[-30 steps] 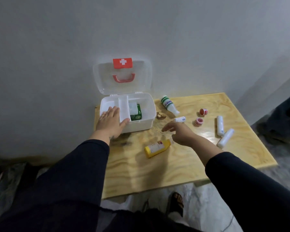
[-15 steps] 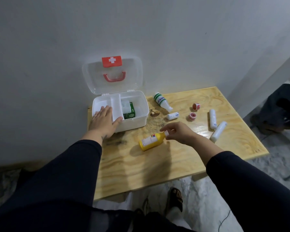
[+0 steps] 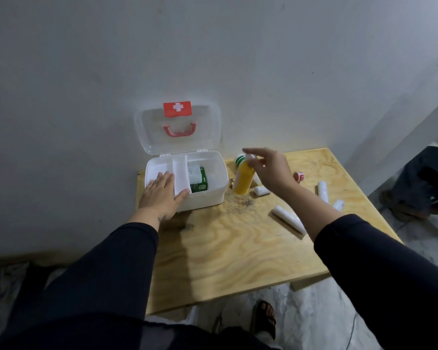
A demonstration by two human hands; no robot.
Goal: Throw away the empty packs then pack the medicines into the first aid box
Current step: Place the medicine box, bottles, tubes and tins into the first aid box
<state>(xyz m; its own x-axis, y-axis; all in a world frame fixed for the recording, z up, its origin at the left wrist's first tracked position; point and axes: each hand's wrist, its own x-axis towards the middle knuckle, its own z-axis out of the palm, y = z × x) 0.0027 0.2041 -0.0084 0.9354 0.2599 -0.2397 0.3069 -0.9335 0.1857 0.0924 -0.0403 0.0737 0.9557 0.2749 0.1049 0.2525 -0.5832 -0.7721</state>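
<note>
— Now, what is held by the right hand (image 3: 272, 170)?
— A yellow bottle (image 3: 243, 179) is pinched at its white cap by the fingertips and hangs upright in the air, just right of the first aid box (image 3: 214, 192).
— And the left hand (image 3: 162, 194)?
— It is laid flat, fingers spread, on the front left corner of the box; nothing is gripped by it.
— How is the box found?
— Its clear lid (image 3: 178, 130) is stood open against the wall, and a green pack (image 3: 200, 180) is seen inside, right of the divider.
— What is left on the counter (image 3: 233, 251)?
— A green-banded white bottle (image 3: 239, 159) is partly hidden behind the yellow one. A small white tube (image 3: 261, 191), a red-and-white roll (image 3: 299, 176) and three white tubes (image 3: 290, 219) are scattered to the right.
</note>
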